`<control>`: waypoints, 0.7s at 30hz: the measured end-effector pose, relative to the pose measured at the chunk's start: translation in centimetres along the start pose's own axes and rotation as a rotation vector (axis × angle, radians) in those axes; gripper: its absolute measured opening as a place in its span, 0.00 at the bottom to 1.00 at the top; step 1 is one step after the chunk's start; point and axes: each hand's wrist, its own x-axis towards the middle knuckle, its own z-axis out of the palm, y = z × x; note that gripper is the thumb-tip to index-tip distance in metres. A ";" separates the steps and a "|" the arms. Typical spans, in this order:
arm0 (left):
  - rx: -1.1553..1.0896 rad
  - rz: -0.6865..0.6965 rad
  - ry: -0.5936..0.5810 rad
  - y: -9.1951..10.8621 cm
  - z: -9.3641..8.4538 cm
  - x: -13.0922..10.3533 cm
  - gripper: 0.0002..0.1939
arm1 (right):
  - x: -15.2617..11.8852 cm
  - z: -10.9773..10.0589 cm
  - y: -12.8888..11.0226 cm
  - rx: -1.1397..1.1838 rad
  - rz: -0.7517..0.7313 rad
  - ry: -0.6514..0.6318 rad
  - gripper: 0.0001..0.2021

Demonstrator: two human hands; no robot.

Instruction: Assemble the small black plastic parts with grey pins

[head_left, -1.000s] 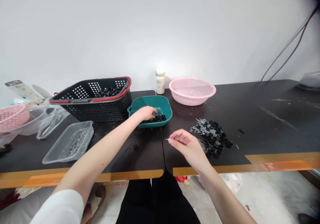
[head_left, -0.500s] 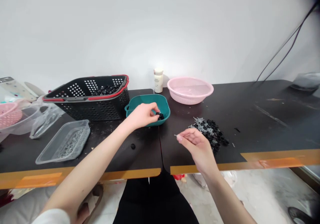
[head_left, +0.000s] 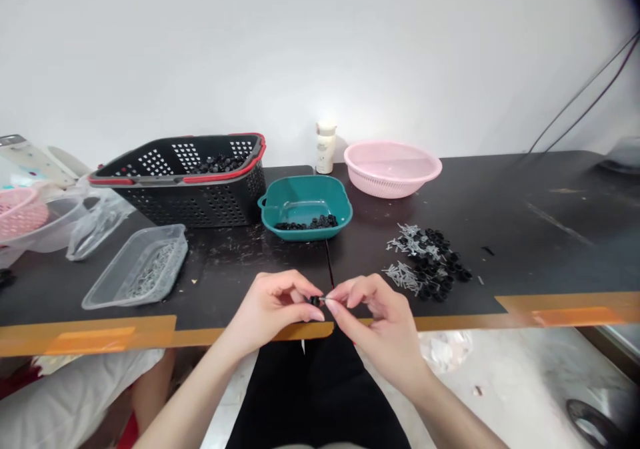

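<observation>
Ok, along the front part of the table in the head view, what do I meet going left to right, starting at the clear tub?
Clear tub → left hand → small black part → thin grey pin → right hand → heap of grey pins and black parts → loose grey sliver.

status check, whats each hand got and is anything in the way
Left hand pinching small black piece. Right hand holding thin grey pin, tip at the piece; whether inserted, unclear. No obstruction visible; teal tub beyond both hands.
</observation>
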 end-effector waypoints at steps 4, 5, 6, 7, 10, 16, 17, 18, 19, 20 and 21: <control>-0.052 -0.009 0.057 -1.4 0.1 -0.5 0.06 | -0.3 0.1 -0.1 -0.091 -0.036 -0.068 0.12; -0.061 -0.014 0.061 -1.6 0.2 -0.7 0.05 | -0.3 0.1 -0.1 -0.117 -0.053 -0.089 0.12; -0.068 -0.019 0.060 -1.8 0.3 -0.8 0.05 | -0.3 0.1 -0.2 -0.143 -0.068 -0.112 0.12; -0.078 -0.027 0.057 -2.0 0.4 -1.0 0.04 | -0.3 0.1 -0.2 -0.171 -0.082 -0.136 0.12; -0.137 -0.073 0.082 -2.6 1.1 -1.4 0.02 | -0.2 -0.2 -0.1 -0.239 -0.100 -0.199 0.13; -0.252 -0.157 0.088 -4.1 3.1 -1.9 0.03 | -0.4 -1.3 0.7 -0.313 -0.056 -0.323 0.11; -0.256 -0.164 0.084 -4.5 3.4 -1.9 0.03 | -0.5 -1.4 0.8 -0.331 -0.046 -0.338 0.10; -0.259 -0.173 0.080 -4.9 3.6 -1.9 0.04 | -0.6 -1.6 1.0 -0.342 -0.033 -0.343 0.09; -0.266 -0.184 0.073 -5.3 3.8 -1.9 0.05 | -0.6 -1.8 1.2 -0.342 -0.016 -0.342 0.07; -0.275 -0.196 0.069 -5.6 4.0 -1.9 0.06 | -0.5 -2.1 1.4 -0.332 -0.001 -0.338 0.05; -0.289 -0.207 0.071 -5.9 4.1 -1.9 0.08 | -0.3 -2.7 1.6 -0.321 0.008 -0.326 0.03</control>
